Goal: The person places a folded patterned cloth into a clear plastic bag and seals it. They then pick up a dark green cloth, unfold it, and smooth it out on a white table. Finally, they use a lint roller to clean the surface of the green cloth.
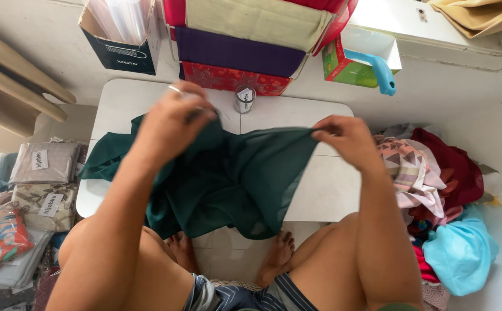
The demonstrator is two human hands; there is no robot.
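Green cloth [228, 178] hung between the two hands, above a small white table [326, 190]. The left hand [173, 118] was closed on the cloth's top edge, and the right hand [346, 138] pinched the same edge further along. The rest of the cloth drooped down over the table and toward the person's bare feet. Just past the hands stood a small roll of tape [244, 98]. Behind it sat flat boxes, one red [233, 79] and one purple [239, 53]. A green box [346, 68] with a blue handle was beside them. On the left lay clear bags [43, 164] of folded cloth, each with a small white label. On the right was a pile of bright clothes [435, 190].
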